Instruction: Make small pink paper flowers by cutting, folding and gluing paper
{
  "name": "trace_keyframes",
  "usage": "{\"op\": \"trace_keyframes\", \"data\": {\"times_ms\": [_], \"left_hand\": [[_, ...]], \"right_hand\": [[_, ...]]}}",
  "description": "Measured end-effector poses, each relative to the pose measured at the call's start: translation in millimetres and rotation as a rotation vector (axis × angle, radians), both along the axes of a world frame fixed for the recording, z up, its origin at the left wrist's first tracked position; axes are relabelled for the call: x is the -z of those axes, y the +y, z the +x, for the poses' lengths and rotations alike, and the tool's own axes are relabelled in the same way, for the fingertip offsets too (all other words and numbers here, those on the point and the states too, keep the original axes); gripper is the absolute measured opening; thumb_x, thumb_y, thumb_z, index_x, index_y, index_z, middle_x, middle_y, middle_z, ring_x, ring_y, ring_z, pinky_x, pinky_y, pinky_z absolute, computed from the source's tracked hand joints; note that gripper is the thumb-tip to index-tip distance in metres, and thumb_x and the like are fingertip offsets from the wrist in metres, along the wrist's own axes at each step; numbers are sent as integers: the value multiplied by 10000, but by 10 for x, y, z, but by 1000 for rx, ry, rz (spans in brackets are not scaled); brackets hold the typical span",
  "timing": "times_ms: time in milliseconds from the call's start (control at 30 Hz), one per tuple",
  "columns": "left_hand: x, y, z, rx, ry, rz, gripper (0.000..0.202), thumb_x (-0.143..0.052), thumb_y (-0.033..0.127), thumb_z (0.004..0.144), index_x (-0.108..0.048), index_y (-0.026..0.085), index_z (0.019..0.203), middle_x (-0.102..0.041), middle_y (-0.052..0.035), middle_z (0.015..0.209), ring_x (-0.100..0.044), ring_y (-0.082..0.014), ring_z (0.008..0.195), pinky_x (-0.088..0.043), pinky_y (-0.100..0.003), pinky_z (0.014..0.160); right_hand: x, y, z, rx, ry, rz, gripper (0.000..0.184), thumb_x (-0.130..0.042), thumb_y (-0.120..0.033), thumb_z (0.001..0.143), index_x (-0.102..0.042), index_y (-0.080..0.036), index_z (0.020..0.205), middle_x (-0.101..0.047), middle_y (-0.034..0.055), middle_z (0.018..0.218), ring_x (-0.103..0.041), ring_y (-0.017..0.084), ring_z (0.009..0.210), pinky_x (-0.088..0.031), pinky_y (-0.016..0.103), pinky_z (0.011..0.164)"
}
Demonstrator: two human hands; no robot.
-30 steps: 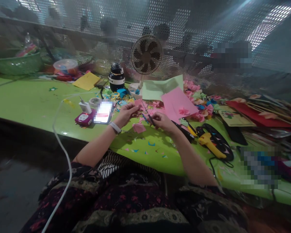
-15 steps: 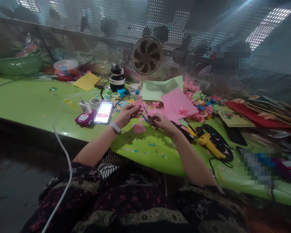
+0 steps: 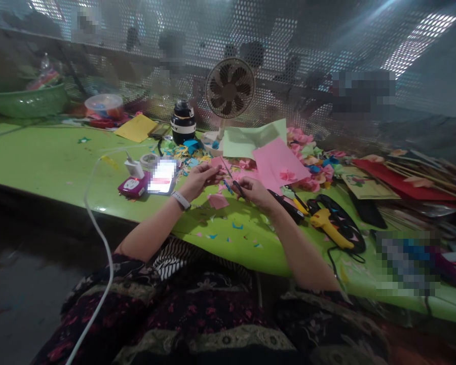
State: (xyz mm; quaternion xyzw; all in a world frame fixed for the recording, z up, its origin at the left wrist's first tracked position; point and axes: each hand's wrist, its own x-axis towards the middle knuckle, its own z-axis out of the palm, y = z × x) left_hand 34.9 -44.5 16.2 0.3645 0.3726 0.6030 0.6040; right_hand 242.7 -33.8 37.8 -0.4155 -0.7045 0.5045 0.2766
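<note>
My right hand is closed around the dark handles of a pair of scissors. Their thin blades point up and to the left, close to the fingertips of my left hand. Those fingers are pinched together, and a small piece of pink paper shows at their tips, partly hidden by them. Below the hands, a pink paper square lies on the green tabletop among small blue and pink scraps. Larger pink paper and a pale green sheet lie beyond.
A fan and a black bottle stand at the back. Left of my hands are a lit phone and a purple adapter with a white cable. To the right lie a yellow glue gun and a heap of paper flowers.
Both hands stay in nearly the same place. The scissors shift only very slightly; nothing is let go or taken up.
</note>
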Motion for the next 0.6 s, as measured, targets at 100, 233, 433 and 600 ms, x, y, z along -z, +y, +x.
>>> {"op": "trace_keyframes", "data": {"times_ms": [100,233,433,600], "left_hand": [[-2,-2,1,3,-18,5,88,-758,170,877,-691,117,854,-781,-61,813,-729,-96,670,-568,-187,665],[-3,2,13,-25,-20,-8,87,-758,186,881,-702,121,873,-788,-64,832,-747,-108,707,-578,-199,701],[12,25,12,-65,-24,7,133,-782,239,868,-710,128,877,-795,-69,852,-757,-119,732,-585,-215,736],[-21,-4,32,-49,-31,11,170,-796,256,856,-698,122,821,-782,-60,778,-732,-99,657,-554,-180,640]], "right_hand": [[3,0,-2,5,-5,22,626,-813,-747,618,-523,-210,756,-571,-21,642,-421,95,538,-250,254,497],[29,17,-5,15,-7,45,635,-805,-763,612,-514,-213,740,-566,-21,630,-458,105,555,-282,254,514],[32,20,-24,16,-37,38,649,-783,-791,606,-529,-210,744,-592,-9,629,-487,114,552,-298,259,508],[-14,-23,-38,21,-53,30,644,-777,-789,612,-527,-213,758,-600,-4,644,-498,120,560,-294,261,498]]}}
